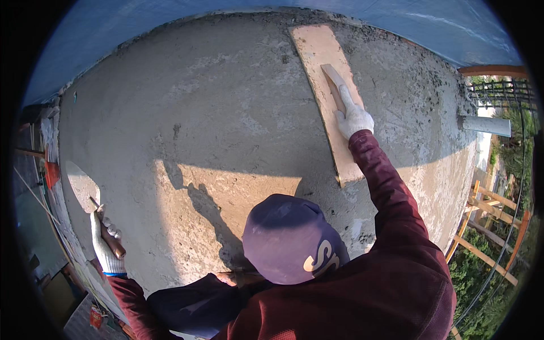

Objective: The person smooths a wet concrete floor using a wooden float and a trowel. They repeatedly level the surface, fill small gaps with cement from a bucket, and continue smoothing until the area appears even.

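Note:
Wearing a white knit glove, my right hand (356, 119) grips the raised handle of a long wooden float (339, 150). One finger is stretched along that handle. The board's flat face lies against a wide grey mortar surface (243, 107), right of the middle. At the far left my left hand (103, 241), also gloved, is closed round the wooden handle of a pointed trowel (84, 186). Its pale blade points up and away, near the left edge of the mortar; I cannot tell whether it touches.
A dark cap (294, 238) covers the lower middle. Blue sheeting (226, 8) borders the far edge. On the right a grey pipe (486, 125) sticks out, with wooden framing (487, 258) and greenery below. Something red-orange (52, 174) stands along the left edge.

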A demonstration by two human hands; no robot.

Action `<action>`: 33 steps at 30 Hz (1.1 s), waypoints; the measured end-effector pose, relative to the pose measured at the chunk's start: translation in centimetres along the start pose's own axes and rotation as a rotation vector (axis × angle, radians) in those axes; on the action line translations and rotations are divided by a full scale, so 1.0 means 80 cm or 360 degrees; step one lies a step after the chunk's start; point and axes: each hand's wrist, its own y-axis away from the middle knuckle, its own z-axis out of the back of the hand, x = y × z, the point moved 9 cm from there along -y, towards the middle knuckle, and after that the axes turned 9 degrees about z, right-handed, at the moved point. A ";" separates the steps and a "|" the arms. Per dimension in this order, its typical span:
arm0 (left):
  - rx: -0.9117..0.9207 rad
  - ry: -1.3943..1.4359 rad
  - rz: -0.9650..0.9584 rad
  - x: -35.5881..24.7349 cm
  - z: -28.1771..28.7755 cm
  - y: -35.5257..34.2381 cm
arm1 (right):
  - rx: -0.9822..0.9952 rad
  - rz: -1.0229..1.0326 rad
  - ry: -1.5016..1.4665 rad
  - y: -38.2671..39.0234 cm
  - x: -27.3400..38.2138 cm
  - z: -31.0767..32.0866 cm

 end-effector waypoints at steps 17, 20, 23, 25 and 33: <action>-0.0176 0.0707 -0.0249 0.009 0.100 0.166 | 0.0404 0.2701 -0.0360 0.247 0.652 -0.202; -0.0555 0.0828 -0.0242 0.029 0.138 0.197 | 0.0476 0.1787 0.0110 0.077 0.581 -0.182; -0.0477 0.0981 -0.0319 0.057 0.162 0.249 | 0.0044 0.1026 0.0319 -0.051 0.433 -0.080; -0.0599 0.1158 -0.0365 0.092 0.196 0.281 | -0.0110 0.0641 0.0268 -0.103 0.360 -0.035; -0.0152 0.2163 -0.0441 0.118 0.255 0.301 | -0.0068 0.1159 0.0371 -0.184 0.653 -0.120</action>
